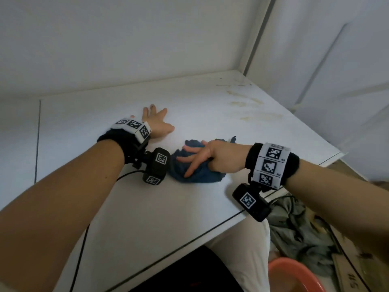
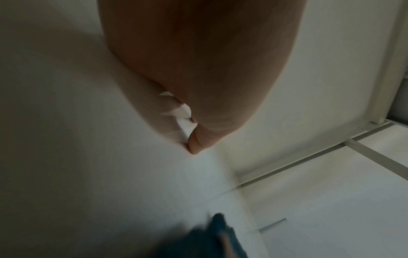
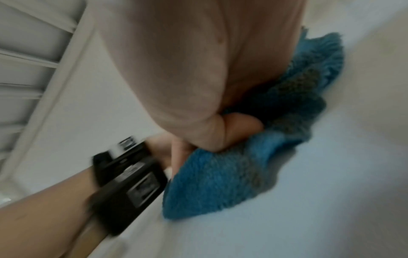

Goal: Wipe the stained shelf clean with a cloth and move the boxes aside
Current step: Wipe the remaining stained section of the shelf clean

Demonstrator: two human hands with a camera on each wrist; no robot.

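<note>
Blue terry cloth [image 1: 196, 167] lay bunched on the white shelf [image 1: 130, 207], near its front-middle, with the right hand [image 1: 207, 158] pressing down on it. Fingers [image 1: 192, 166] were spread and fairly straight across the top; the right wrist view showed the thumb tucked against the cloth's underside fold, so this read as a flat press with a light pinch, not a fist. The left hand [image 1: 156, 125] sat just beside and behind the cloth, palm flat on the shelf, fingers splayed, holding nothing, likely bracing.

Step in hand, as a judgement: wiping, mid-pass, with blur in both wrist views. The yellowish stains [image 1: 250, 106] were at the far right corner of the shelf, well apart from the cloth, and looked unwiped. No boxes showed on the shelf in any view, so that part seemed done or out of frame; I can't tell which.

The next move probably called for sweeping the cloth right and back onto the stains with firm downward pressure, keeping it bunched under the palm, the left hand staying planted for support.

An orange basin [image 1: 294, 275] and grey rags [image 1: 299, 228] sat below the shelf edge.
</note>
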